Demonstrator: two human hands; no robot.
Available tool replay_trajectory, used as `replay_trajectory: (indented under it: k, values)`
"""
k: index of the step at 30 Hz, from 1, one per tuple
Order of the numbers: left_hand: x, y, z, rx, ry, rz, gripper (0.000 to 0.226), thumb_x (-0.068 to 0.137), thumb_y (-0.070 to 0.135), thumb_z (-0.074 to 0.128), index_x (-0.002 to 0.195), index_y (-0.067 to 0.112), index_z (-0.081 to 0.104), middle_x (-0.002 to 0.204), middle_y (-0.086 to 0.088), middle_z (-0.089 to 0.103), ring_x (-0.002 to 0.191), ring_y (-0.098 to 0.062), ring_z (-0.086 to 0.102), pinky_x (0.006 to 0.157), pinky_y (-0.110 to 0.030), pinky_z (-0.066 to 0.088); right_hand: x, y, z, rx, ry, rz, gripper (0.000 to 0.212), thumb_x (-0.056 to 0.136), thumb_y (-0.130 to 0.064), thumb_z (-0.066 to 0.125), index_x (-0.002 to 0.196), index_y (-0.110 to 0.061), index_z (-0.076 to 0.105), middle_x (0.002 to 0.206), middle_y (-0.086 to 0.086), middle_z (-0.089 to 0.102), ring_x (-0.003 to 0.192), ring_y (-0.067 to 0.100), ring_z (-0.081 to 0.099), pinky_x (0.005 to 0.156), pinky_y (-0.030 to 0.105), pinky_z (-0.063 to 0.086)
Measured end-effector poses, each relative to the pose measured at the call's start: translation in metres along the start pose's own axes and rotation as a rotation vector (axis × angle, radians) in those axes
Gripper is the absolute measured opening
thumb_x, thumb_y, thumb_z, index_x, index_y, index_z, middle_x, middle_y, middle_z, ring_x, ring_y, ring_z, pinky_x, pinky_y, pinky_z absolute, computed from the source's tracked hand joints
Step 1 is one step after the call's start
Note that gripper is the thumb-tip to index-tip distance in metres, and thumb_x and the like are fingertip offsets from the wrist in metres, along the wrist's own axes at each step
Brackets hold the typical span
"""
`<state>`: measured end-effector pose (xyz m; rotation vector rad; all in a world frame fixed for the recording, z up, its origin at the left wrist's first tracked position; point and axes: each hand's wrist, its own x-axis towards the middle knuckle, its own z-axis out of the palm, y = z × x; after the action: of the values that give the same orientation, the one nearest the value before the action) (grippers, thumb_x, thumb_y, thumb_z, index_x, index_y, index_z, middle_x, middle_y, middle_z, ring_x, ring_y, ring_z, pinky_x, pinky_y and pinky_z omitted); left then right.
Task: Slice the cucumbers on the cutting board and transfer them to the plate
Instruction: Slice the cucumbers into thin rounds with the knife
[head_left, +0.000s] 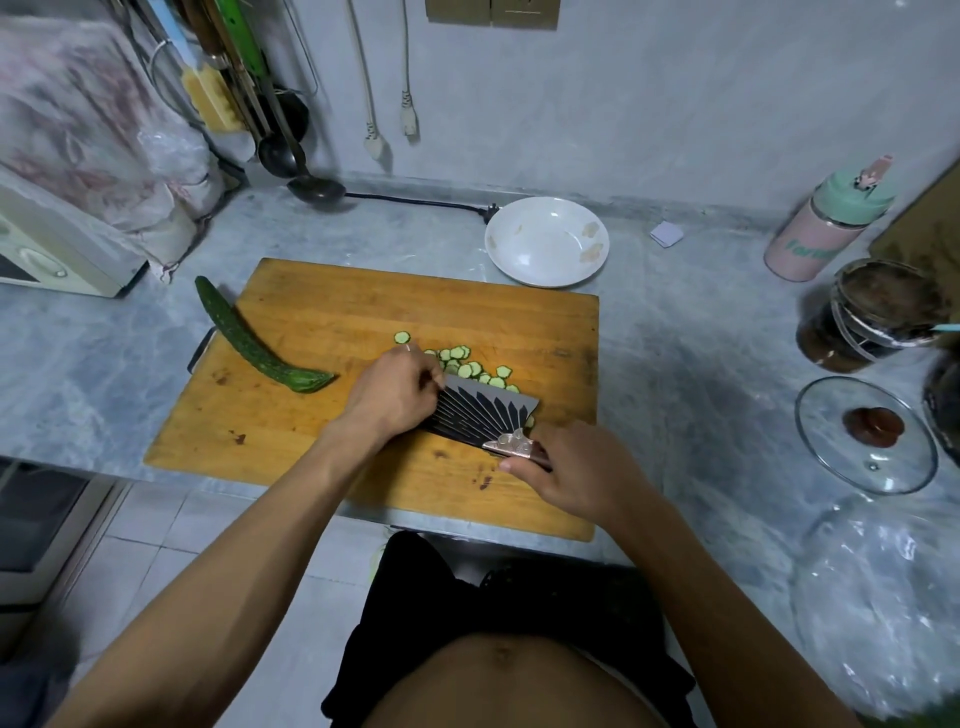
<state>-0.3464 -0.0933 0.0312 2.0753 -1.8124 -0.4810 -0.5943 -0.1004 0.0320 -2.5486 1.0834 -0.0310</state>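
A wooden cutting board (322, 322) lies on the counter. One whole cucumber (244, 340) rests across the board's left edge. Several thin cucumber slices (465, 364) lie in a loose pile near the board's middle. A broad cleaver (483, 413) with a black fan pattern lies tilted, nearly flat, against the pile. My right hand (566, 473) grips the cleaver's handle. My left hand (392, 395) rests at the blade's left side, its bent fingers touching the slices and the blade. A white plate (545, 241) sits empty just behind the board's right corner.
On the right stand a pink bottle with a green cap (826, 223), a dark jar (867, 312) and a glass lid (867, 434). A ladle (317, 189) and a power cord lie by the back wall. A covered appliance (57, 249) stands at the left.
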Motion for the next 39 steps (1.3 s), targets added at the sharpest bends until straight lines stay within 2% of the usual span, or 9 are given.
replay_trajectory:
  k: [6,8,10,12,14,17,21,27,39]
  values:
    - [0.010,-0.004,0.005,-0.180,-0.053,-0.012,0.040,0.089,-0.001,0.045,0.116,0.016,0.068,0.127,-0.006,0.061,0.118,-0.019,0.052,0.097,-0.017,0.035,-0.003,-0.006,-0.005,-0.017,-0.016,0.032,0.048,0.093,-0.066,0.044,0.081,-0.020,0.053,0.068,-0.006,0.055,0.057,0.010,0.049,0.052,0.027,0.035]
    - [0.006,0.004,-0.001,-0.275,0.088,-0.003,0.040,0.087,-0.004,0.046,0.113,0.013,0.070,0.121,-0.003,0.063,0.111,-0.009,0.051,0.093,-0.007,0.033,-0.005,-0.007,-0.003,0.056,-0.013,0.099,0.047,0.093,-0.065,0.046,0.074,-0.021,0.051,0.065,-0.006,0.053,0.056,0.010,0.048,0.051,0.028,0.032]
    - [-0.005,0.008,-0.007,-0.358,0.307,0.032,0.038,0.082,-0.005,0.047,0.105,0.012,0.073,0.111,0.000,0.065,0.103,-0.002,0.052,0.091,-0.010,0.039,-0.008,-0.007,0.002,0.168,0.007,0.186,0.051,0.094,-0.062,0.048,0.071,-0.017,0.053,0.062,-0.002,0.053,0.055,0.014,0.050,0.052,0.030,0.031]
    - [-0.022,0.004,-0.009,-0.394,0.484,0.029,0.034,0.079,-0.006,0.049,0.099,0.010,0.073,0.103,0.001,0.066,0.099,-0.003,0.056,0.087,-0.012,0.042,-0.010,-0.007,0.006,0.292,0.030,0.251,0.057,0.095,-0.061,0.046,0.068,-0.012,0.055,0.059,0.001,0.053,0.054,0.017,0.051,0.053,0.032,0.032]
    - [-0.040,-0.009,-0.004,-0.370,0.545,-0.014,0.030,0.080,-0.006,0.053,0.095,0.010,0.073,0.100,0.001,0.067,0.095,-0.007,0.059,0.085,-0.010,0.042,-0.012,-0.009,0.006,0.399,0.025,0.293,0.057,0.097,-0.059,0.043,0.061,-0.014,0.049,0.055,-0.001,0.047,0.050,0.014,0.046,0.054,0.032,0.032]
    - [-0.061,-0.040,0.016,-0.264,0.424,-0.041,0.023,0.082,0.004,0.062,0.099,0.015,0.073,0.103,0.001,0.067,0.096,-0.014,0.062,0.087,-0.020,0.047,-0.008,-0.017,0.002,0.526,0.007,0.311,0.062,0.098,-0.058,0.038,0.061,-0.009,0.049,0.055,-0.001,0.044,0.050,0.012,0.043,0.056,0.031,0.032]
    - [-0.073,-0.060,0.043,-0.160,0.242,-0.092,0.029,0.086,0.024,0.071,0.115,0.020,0.069,0.114,0.003,0.064,0.102,-0.018,0.060,0.084,-0.032,0.052,0.000,-0.033,0.002,0.703,-0.051,0.323,0.071,0.100,-0.056,0.037,0.085,0.010,0.059,0.061,0.008,0.051,0.051,0.017,0.046,0.057,0.029,0.036]
    - [-0.086,-0.068,0.052,-0.179,0.379,-0.247,0.026,0.086,0.015,0.067,0.112,0.012,0.068,0.109,-0.006,0.062,0.102,-0.026,0.057,0.082,-0.032,0.049,0.019,-0.055,0.005,0.866,-0.207,0.388,0.056,0.101,-0.056,0.036,0.079,-0.010,0.059,0.060,0.004,0.051,0.043,0.015,0.042,0.045,0.024,0.036]
    - [-0.079,-0.065,0.054,-0.283,0.401,-0.267,0.027,0.087,0.008,0.064,0.113,0.010,0.067,0.108,-0.006,0.062,0.104,-0.020,0.053,0.087,-0.018,0.036,0.031,-0.057,0.022,1.119,-0.258,0.584,0.061,0.099,-0.064,0.033,0.079,-0.012,0.057,0.054,-0.002,0.047,0.042,0.013,0.040,0.043,0.024,0.035]
